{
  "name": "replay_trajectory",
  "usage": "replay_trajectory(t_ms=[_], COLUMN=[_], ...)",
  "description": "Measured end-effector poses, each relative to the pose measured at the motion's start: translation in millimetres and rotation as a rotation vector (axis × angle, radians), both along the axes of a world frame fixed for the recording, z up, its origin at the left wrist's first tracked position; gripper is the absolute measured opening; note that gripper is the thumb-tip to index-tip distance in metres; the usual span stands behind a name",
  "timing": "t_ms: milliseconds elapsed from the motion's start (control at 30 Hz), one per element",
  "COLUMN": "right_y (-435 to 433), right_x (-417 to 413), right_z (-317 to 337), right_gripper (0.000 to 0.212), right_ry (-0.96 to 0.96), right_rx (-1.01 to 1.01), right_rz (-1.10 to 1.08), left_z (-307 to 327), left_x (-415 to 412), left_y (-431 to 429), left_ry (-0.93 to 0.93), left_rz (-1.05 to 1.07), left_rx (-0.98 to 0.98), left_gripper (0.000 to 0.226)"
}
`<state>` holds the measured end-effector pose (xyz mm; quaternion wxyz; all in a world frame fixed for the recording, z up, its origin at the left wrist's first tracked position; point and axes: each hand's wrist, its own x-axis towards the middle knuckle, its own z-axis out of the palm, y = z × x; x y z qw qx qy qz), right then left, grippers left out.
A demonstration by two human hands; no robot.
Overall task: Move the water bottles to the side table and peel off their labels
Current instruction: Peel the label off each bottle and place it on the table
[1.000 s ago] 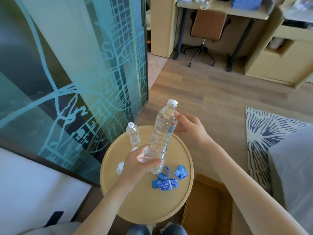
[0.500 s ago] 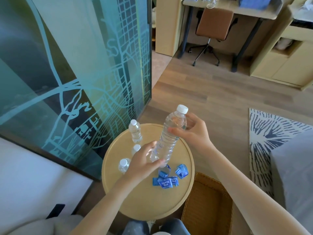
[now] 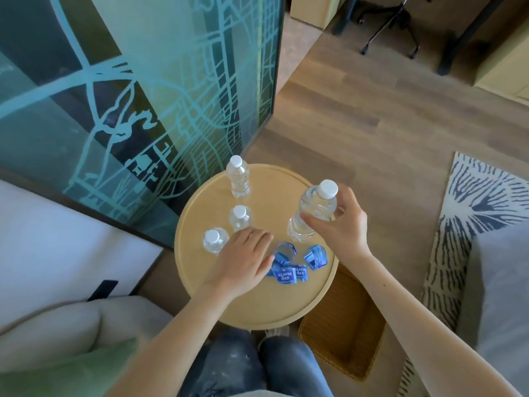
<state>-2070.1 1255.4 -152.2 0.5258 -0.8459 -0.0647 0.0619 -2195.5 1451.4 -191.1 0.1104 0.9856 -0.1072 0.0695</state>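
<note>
Now right hand (image 3: 340,224) clamps bottle (image 3: 310,216) upright near counter (image 3: 257,308) right edge; left hand (image 3: 243,259) flat, fingers apart, by labels (image 3: 294,265), 3 bottles (image 3: 239,179) at left.

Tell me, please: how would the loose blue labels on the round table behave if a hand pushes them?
The blue labels look thin and curled, so they would probably slide or scatter lightly. Being floppy film, they likely crumple rather than resist. The side table has a raised rim that may stop them.
</note>
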Motion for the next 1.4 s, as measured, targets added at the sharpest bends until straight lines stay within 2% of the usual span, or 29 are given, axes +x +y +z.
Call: replay_trajectory(t_ms=[233,667,1000,1133,1267,1400], right_y=[5.2,-11.3,-11.2,-12.1,-18.1,-26.9], right_x=[13.9,43.4,40.2,41.6,37.8,25.7], right_z=[-83.5,-170.1,-167.3,-159.0,-142.0,-111.4], right_gripper=[0.063,0.068,0.064,0.068,0.084,0.077], right_ry=[0.064,-0.013,0.006,0.060,0.084,0.028], right_rx=[-0.044,-0.131,-0.136,-0.144,-0.166,-0.160], right_rz=[-0.083,-0.200,-0.089,-0.041,-0.005,-0.015], left_z=[-63.1,-152.7,-143.9,-125.9,-101.7,-72.4], left_x=[9.2,5.9,14.0,19.6,20.8,16.3], left_y=[-1.1,-14.2,-21.6,-21.4,-21.3,-17.7], left_ry=[0.092,0.154,0.183,0.168,0.133,0.083], left_rz=[0.049,0.091,0.144,0.153,0.159,0.146], left_rx=[-0.030,-0.067,-0.098,-0.108,-0.106,-0.078], left_gripper=[0.057,0.051,0.047,0.045,0.042,0.044])
